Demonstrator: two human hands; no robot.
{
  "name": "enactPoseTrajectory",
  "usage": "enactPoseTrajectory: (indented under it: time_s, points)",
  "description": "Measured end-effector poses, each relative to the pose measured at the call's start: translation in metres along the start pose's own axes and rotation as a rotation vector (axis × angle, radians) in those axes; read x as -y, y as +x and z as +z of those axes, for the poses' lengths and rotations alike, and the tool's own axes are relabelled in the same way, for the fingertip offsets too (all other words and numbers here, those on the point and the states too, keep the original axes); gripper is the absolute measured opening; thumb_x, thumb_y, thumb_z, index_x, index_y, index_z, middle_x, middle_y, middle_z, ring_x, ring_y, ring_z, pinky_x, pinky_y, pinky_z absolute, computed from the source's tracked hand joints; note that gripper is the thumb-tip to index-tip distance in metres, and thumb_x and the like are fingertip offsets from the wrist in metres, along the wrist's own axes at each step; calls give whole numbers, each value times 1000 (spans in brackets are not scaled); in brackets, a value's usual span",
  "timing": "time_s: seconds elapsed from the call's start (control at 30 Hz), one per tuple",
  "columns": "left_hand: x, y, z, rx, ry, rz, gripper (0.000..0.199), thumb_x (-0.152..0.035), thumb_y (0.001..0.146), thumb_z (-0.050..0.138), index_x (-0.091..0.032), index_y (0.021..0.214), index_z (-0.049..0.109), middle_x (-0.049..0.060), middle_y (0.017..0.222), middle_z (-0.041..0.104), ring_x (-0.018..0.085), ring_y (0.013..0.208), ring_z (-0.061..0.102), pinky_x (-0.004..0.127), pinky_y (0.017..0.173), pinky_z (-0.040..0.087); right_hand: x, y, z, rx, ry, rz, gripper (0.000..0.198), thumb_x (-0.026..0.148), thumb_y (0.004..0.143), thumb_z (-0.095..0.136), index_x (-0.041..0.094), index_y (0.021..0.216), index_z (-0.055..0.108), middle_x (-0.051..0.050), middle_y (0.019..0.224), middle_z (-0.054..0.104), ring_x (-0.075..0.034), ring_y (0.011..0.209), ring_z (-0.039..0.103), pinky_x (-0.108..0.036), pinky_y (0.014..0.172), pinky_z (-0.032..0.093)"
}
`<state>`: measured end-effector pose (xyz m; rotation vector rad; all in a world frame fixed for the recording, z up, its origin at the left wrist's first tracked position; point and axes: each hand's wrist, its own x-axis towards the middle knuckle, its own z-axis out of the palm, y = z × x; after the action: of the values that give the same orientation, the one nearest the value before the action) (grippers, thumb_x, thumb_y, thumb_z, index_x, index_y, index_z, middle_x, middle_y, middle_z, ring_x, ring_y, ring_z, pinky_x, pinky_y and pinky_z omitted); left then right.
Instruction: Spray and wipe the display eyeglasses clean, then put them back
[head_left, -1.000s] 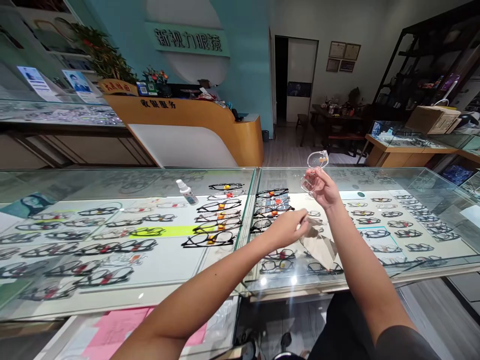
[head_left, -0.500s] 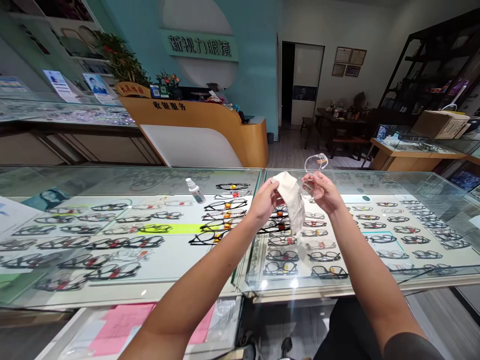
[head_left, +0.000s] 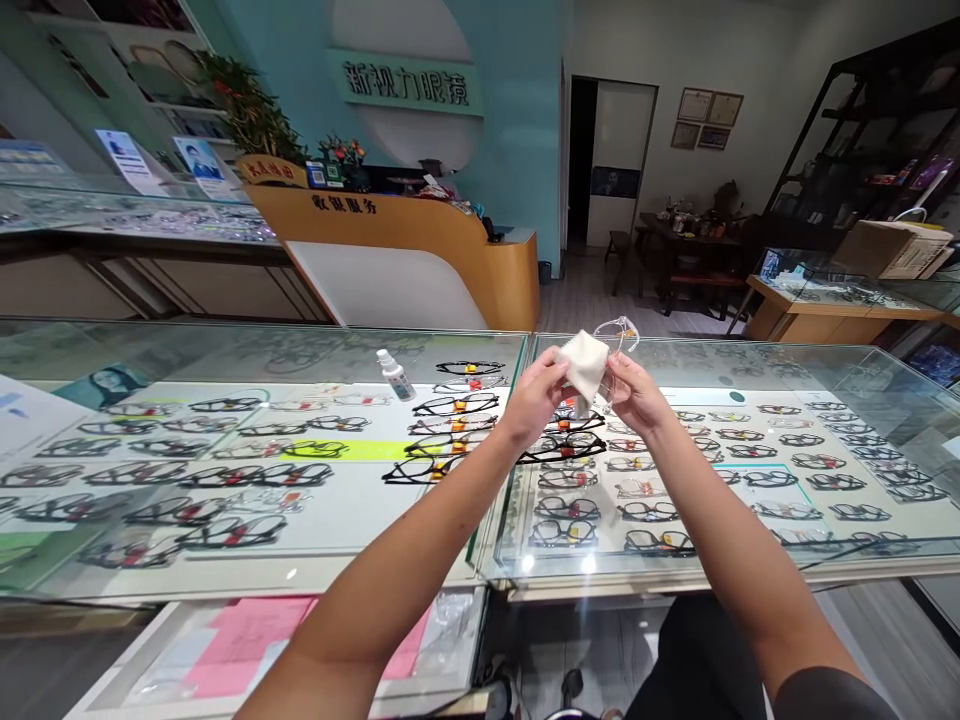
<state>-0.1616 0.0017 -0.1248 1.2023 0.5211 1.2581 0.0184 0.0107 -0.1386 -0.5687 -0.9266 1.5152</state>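
Note:
My left hand [head_left: 534,398] is closed on a cream cleaning cloth [head_left: 584,362], its thumb pressing on the fabric. Clear-framed eyeglasses [head_left: 624,330] are gripped by my right hand [head_left: 639,396], with one rim and a temple sticking up above the fingers. Cloth and eyeglasses meet between the two hands, and the cloth hides part of the frame. Both hands are above the glass display case [head_left: 517,560]. Below and left of them, several black eyeglasses [head_left: 455,405] lie in a column on the glass.
A white spray bottle [head_left: 395,375] stands on the glass to the left. Rows of eyeglasses [head_left: 259,475] fill the case. Beneath it, an open drawer [head_left: 161,650] holds pink paper [head_left: 251,640]. A wooden counter [head_left: 510,270] stands across the aisle.
My left hand has brought the cloth up against the eyeglasses, bunching it where it hung down before. The eyeglasses have tilted and dropped slightly, and the hands are closer together.

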Motion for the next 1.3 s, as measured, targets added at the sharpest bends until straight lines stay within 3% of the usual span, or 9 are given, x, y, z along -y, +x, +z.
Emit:
enactPoseTrajectory:
  time_s: [0.1, 0.2, 0.3, 0.4, 0.57, 0.7, 0.83, 1.07, 1.3]
  points:
    - [-1, -4, 4, 77, 208, 123, 49, -66, 88, 66, -19, 77, 62, 5, 84, 64, 19, 84, 60, 33, 82, 52, -2, -1, 3, -30, -2, -6, 35, 35, 73, 97, 23, 77, 64, 3, 75, 73, -12, 66, 66, -23, 62, 57]
    - [3, -9, 8, -36, 526, 232, 34, -53, 91, 68, -19, 85, 67, 7, 96, 69, 20, 91, 61, 33, 86, 50, -1, -3, 8, -30, -14, 1, 39, 41, 70, 98, 22, 78, 65, 1, 83, 77, -13, 69, 68, -25, 63, 58]
    - [12, -10, 8, -146, 683, 167, 29, -41, 86, 77, -20, 102, 67, 6, 104, 70, 18, 91, 62, 31, 82, 49, 0, -6, 15, -25, -1, -18, 43, 43, 66, 101, 22, 76, 64, 1, 86, 77, -13, 71, 68, -26, 67, 59]
    - [22, -7, 5, -163, 605, -6, 38, -48, 85, 79, -18, 104, 65, 4, 98, 71, 17, 87, 64, 30, 79, 50, 0, -8, 18, -33, -4, -38, 44, 43, 64, 102, 22, 75, 64, 2, 87, 78, -12, 71, 68, -24, 67, 58]
    - [25, 0, 1, 38, 366, -163, 65, -78, 77, 77, -15, 87, 68, 2, 79, 67, 16, 74, 60, 29, 72, 48, -1, -10, 21, -20, -40, -47, 46, 45, 64, 102, 22, 75, 64, 2, 89, 78, -11, 71, 66, -23, 66, 57]
    - [21, 0, -1, 164, 186, -252, 67, -73, 67, 89, -14, 92, 72, 0, 75, 63, 13, 71, 58, 27, 72, 46, -2, -12, 24, 0, -65, -40, 48, 47, 61, 103, 22, 74, 64, 3, 89, 78, -10, 75, 67, -22, 71, 57]
    - [20, 0, -1, 176, 106, -245, 59, -60, 66, 96, -15, 95, 71, -3, 72, 59, 10, 65, 52, 25, 67, 42, -1, -13, 25, 8, -64, -33, 45, 46, 66, 100, 23, 76, 63, 3, 94, 78, -11, 76, 67, -23, 72, 58]
    - [12, -5, 4, 219, 73, -246, 72, -60, 61, 99, -15, 108, 69, 2, 85, 69, 11, 72, 61, 23, 69, 47, 0, -13, 25, 20, 9, -9, 45, 44, 62, 102, 23, 78, 66, 2, 96, 80, -11, 72, 68, -22, 69, 59]
    - [15, -6, 10, 81, 223, -99, 58, -56, 65, 95, -16, 94, 66, -2, 75, 64, 11, 64, 56, 24, 63, 44, -4, -17, 29, 34, -8, 32, 41, 45, 68, 99, 23, 80, 67, -1, 110, 83, -13, 81, 72, -25, 76, 62]
